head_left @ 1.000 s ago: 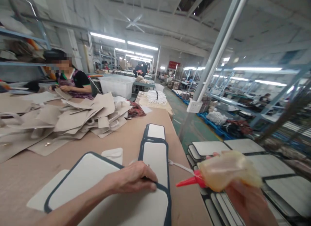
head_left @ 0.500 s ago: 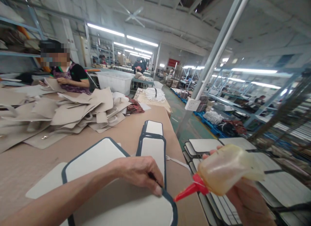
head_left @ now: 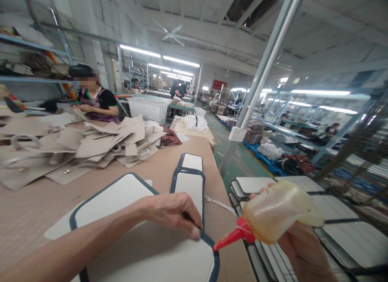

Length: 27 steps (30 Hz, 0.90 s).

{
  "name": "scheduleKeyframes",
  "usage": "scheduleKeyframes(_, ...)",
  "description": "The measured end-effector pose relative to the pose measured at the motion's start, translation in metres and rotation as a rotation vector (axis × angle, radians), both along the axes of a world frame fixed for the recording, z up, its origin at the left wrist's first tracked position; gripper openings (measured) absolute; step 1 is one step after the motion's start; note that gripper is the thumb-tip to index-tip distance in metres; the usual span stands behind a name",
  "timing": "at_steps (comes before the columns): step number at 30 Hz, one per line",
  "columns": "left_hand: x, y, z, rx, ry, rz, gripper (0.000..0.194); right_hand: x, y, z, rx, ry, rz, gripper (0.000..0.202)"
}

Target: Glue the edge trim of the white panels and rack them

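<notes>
My left hand [head_left: 178,215] pinches the dark-edged rim of a large off-white panel [head_left: 157,253] at the bottom centre. My right hand [head_left: 298,241] is wrapped round a yellowish squeeze bottle [head_left: 273,211], tilted down to the left. Its red nozzle [head_left: 232,238] has its tip at the panel's dark edge, just right of my left fingers. Another dark-edged panel [head_left: 112,201] lies partly beneath my left forearm. Beyond my left hand are narrower dark-edged panels [head_left: 189,185].
Beige pieces [head_left: 100,142] are heaped on the brown table [head_left: 145,172] at the left, where a person [head_left: 97,100] sits. White panels [head_left: 342,233] are stacked at the right, below a slanted metal pole [head_left: 260,75] with a socket box. A white strap [head_left: 220,203] lies near the table edge.
The view has shifted slightly. The nozzle tip and bottle have moved a little left in view, with the tip now on the panel's edge. My left hand keeps its pinch.
</notes>
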State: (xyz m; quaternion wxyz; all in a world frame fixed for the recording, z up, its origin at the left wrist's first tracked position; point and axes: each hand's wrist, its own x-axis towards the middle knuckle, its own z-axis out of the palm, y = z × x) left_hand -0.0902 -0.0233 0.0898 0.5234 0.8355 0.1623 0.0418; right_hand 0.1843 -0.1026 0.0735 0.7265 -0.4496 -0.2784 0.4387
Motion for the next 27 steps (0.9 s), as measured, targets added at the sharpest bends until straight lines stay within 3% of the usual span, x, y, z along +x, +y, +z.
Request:
scheduleKeyframes(10,0.004,0.002,0.002,0.016,-0.028,0.073,0.041,0.009,-0.009,-0.012,0.037,-0.080,-0.017,0.062)
scheduleKeyframes(13,0.002,0.001,0.006,0.013,-0.025,0.139,0.037,0.010,-0.008,-0.017,0.077,-0.128,0.024,0.064)
scheduleKeyframes(17,-0.001,0.002,0.006,0.046,-0.011,0.235,0.033,0.011,-0.005,-0.025,0.083,-0.120,-0.056,0.075)
scheduleKeyframes(27,-0.005,0.008,-0.003,0.086,-0.008,0.326,0.029,-0.002,-0.020,-0.017,-0.004,-0.090,-0.036,0.085)
